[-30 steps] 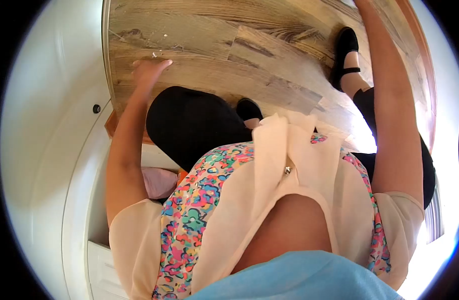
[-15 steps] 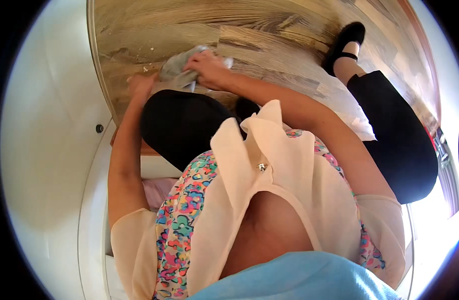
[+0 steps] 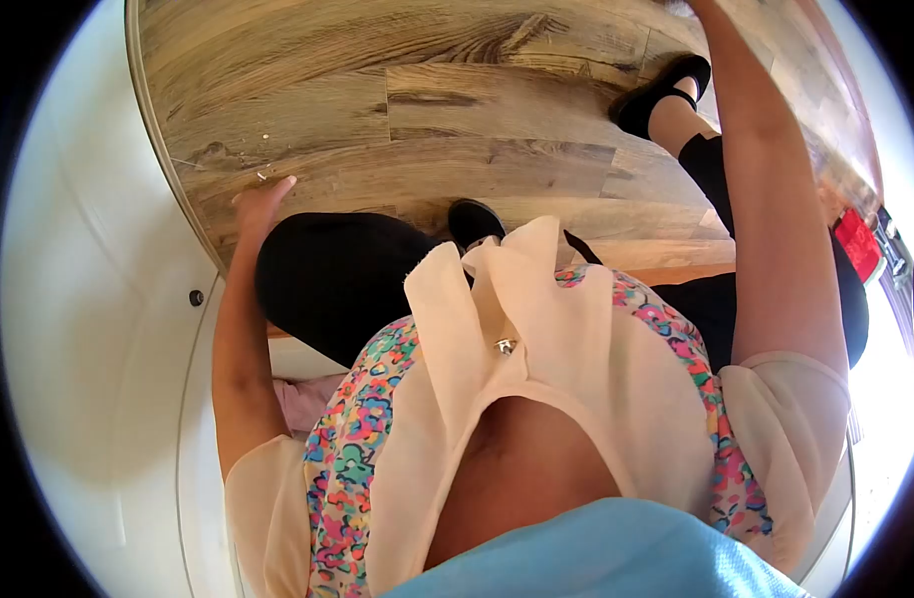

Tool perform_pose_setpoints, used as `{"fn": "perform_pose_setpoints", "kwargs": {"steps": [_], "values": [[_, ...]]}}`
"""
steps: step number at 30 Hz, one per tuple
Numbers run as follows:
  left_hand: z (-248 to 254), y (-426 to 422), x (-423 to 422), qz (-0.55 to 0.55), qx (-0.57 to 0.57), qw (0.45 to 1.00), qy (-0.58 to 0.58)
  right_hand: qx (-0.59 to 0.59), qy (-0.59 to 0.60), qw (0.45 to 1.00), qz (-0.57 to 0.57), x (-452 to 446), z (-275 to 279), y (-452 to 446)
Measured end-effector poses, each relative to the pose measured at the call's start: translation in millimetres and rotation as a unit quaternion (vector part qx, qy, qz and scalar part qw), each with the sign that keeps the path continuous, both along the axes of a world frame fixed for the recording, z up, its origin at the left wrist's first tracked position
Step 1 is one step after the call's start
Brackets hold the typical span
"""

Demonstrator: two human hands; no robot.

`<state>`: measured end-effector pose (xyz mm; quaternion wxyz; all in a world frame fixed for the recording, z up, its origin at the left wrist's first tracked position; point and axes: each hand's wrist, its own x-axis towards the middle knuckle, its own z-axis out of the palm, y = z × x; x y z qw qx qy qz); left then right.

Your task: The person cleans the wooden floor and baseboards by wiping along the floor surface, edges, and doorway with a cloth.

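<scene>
My left hand (image 3: pixel 261 203) is low at the wood-look floor (image 3: pixel 477 105), beside my bent knee, with the thumb spread away from the other fingers. Nothing shows in its grasp. Small pale crumbs (image 3: pixel 263 176) lie on the floor just beyond its fingertips. My right arm stretches far forward, and only a blurred edge of my right hand (image 3: pixel 682 6) shows at the top of the view. Its fingers and anything in them are cut off by the frame. No cloth is visible.
A white panel with a small dark knob (image 3: pixel 197 297) stands at the left. My black shoes (image 3: pixel 666 95) rest on the floor. A pink cloth item (image 3: pixel 307 401) lies beside my left upper arm. Something red (image 3: pixel 857 245) is at the far right.
Half a second ago my right hand pressed a grey cloth to the floor near my left hand. Now that arm reaches far forward and right, and the cloth is out of sight.
</scene>
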<state>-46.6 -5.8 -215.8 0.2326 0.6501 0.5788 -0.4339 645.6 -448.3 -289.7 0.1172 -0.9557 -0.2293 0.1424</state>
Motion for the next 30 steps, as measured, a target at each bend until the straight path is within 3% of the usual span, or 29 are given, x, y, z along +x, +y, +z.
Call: {"fn": "perform_pose_setpoints", "kwargs": {"steps": [2,3,4,5,6,7,8,9,10,12,14,16,18,20,22,23,24,25,27,29,30], "values": [[10,-2,8,0.002,-0.006,1.000,0.009,-0.023,-0.071,0.997,0.016,-47,-16,-19],[13,-4,13,0.006,-0.012,1.000,0.015,-0.066,-0.095,0.993,-0.004,-106,13,0],[6,4,-1,0.012,-0.020,1.000,-0.001,-0.100,-0.053,0.993,-0.044,-169,104,51],[-10,7,-23,-0.013,0.000,0.999,-0.041,-0.069,-0.080,0.994,-0.019,-215,114,56],[-10,8,-23,-0.027,0.011,0.998,-0.064,-0.138,-0.176,0.975,0.003,-258,87,49],[-11,10,-23,-0.041,0.022,0.995,-0.086,-0.043,-0.149,0.987,0.040,-304,77,44],[7,4,-8,-0.036,0.020,0.997,-0.072,-0.110,0.016,0.990,0.085,-340,115,69],[19,0,2,-0.032,0.018,0.998,-0.055,-0.042,-0.031,0.985,0.163,-385,93,65],[19,1,2,-0.036,0.017,0.998,-0.052,0.094,0.059,0.978,0.177,-421,81,69],[10,4,0,0.059,-0.011,0.998,-0.010,0.121,0.148,0.945,0.264,-467,100,94],[1,9,-3,-0.002,-0.052,0.997,-0.054,0.160,0.173,0.925,0.297,-469,94,117],[-3,9,-12,-0.068,-0.095,0.989,-0.094,0.230,0.269,0.900,0.253,-445,102,134],[-7,7,-22,-0.075,-0.077,0.983,-0.152,0.277,0.172,0.926,0.190,-371,116,138],[-8,7,-23,-0.070,-0.033,0.988,-0.134,0.220,0.008,0.967,0.131,-285,117,118],[-4,8,-19,-0.065,0.006,0.993,-0.095,0.140,0.108,0.983,-0.054,-202,134,86],[-2,7,-17,-0.056,0.007,0.995,-0.087,0.071,0.003,0.996,-0.053,-173,117,60],[2,6,-18,-0.046,0.009,0.996,-0.078,0.006,-0.100,0.994,-0.047,-157,99,38],[11,3,-11,-0.046,0.011,0.995,-0.089,0.008,-0.111,0.993,-0.048,-172,99,44],[55,-11,25,-0.014,0.011,0.995,-0.098,-0.031,-0.023,0.984,-0.173,-226,104,81],[60,-12,24,0.021,0.019,0.991,-0.130,0.064,-0.066,0.995,0.041,-302,84,101],[46,1,10,0.001,-0.014,0.989,-0.150,0.008,0.063,0.994,0.084,-336,116,130]]}}
